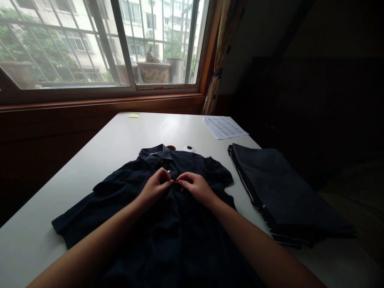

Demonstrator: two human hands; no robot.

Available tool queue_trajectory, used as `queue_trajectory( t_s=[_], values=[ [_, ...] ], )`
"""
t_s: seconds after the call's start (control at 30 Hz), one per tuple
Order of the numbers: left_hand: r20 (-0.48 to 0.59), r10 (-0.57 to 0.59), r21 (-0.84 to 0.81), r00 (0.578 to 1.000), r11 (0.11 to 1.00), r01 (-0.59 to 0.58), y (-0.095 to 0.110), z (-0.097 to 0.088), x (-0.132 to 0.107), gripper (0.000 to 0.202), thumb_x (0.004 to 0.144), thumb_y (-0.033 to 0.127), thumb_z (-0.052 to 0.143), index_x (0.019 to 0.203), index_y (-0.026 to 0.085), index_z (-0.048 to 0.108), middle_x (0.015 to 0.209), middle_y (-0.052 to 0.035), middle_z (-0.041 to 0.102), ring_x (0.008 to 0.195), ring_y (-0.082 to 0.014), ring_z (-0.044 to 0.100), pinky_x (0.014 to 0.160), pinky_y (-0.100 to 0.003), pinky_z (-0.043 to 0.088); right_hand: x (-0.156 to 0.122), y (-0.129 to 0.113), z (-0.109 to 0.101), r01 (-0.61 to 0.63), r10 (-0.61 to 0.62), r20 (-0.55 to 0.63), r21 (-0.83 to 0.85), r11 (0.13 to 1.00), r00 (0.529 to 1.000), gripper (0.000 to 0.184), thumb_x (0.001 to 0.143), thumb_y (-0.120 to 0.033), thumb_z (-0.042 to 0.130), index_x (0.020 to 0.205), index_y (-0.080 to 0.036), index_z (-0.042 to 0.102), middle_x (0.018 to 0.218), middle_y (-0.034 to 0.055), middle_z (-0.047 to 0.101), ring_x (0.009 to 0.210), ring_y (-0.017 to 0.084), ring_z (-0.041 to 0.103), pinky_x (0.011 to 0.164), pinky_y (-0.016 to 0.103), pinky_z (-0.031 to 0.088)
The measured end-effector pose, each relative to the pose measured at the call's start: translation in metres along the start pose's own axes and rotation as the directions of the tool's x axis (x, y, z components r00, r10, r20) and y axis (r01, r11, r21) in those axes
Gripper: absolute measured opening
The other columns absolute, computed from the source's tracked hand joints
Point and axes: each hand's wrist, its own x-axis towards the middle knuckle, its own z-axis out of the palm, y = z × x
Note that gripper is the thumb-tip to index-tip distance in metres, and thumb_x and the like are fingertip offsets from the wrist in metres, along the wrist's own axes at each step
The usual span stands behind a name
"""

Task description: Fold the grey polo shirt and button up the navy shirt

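A dark navy short-sleeved shirt (156,232) lies front up on the white table, its collar (154,155) pointing away from me. My left hand (157,183) pinches the front placket a little below a pale button (169,171). Close beside it, my right hand (192,184) pinches the other side of the placket. The fingertips of both hands nearly meet at the shirt's middle line. Whatever small part of the placket sits between them is mostly hidden by the fingers. The shirt's lower part fades into shadow between my forearms.
On the right of the table (90,168) lies a stack of dark folded cloth (276,184) with white-edged layers. Printed papers (225,127) rest at the far right corner, a yellow note (133,115) at the far left. Behind the collar are a brown round object (171,148) and a white one (189,149).
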Motion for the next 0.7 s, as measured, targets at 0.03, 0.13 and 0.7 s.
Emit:
queue_trajectory(
  t_s=[0.03,0.13,0.7],
  values=[
    [-0.006,-0.008,-0.008,1.0,1.0,0.008,-0.0006,-0.0007,0.0007,0.021,0.082,0.033,0.069,0.084,0.019,0.054,0.08,0.0012,0.055,0.075,-0.0142,0.051,0.069,-0.025,0.041,-0.0001,0.0008,0.0,0.006,-0.006,-0.011,0.003,1.0,1.0,0.016,0.083,-0.029,0.065,0.094,-0.018,0.071,0.082,0.0026,0.071,0.066,0.016,0.067,0.067,0.028,0.051],
    [-0.002,-0.032,-0.056,0.999,0.998,0.032,-0.0031,-0.0028,0.0026,0.023,0.081,0.035,0.07,0.085,0.019,0.054,0.08,0.0016,0.054,0.075,-0.0138,0.05,0.067,-0.025,0.04,-0.0008,0.0023,0.0,0.029,-0.029,-0.049,-0.005,1.0,0.998,0.016,0.086,-0.029,0.063,0.096,-0.018,0.068,0.077,0.001,0.069,0.065,0.015,0.066,0.066,0.027,0.05],
    [0.061,-0.023,-0.063,0.998,0.998,0.027,0.0042,-0.0033,0.0011,0.02,0.076,0.025,0.071,0.086,0.019,0.055,0.083,0.0014,0.055,0.078,-0.0143,0.052,0.069,-0.024,0.042,-0.0076,-0.0046,0.002,0.188,-0.196,-0.005,-0.261,0.947,0.981,0.012,0.087,-0.03,0.066,0.094,-0.021,0.07,0.092,0.0026,0.069,0.086,0.018,0.063,0.075,0.028,0.048]
  ],
)
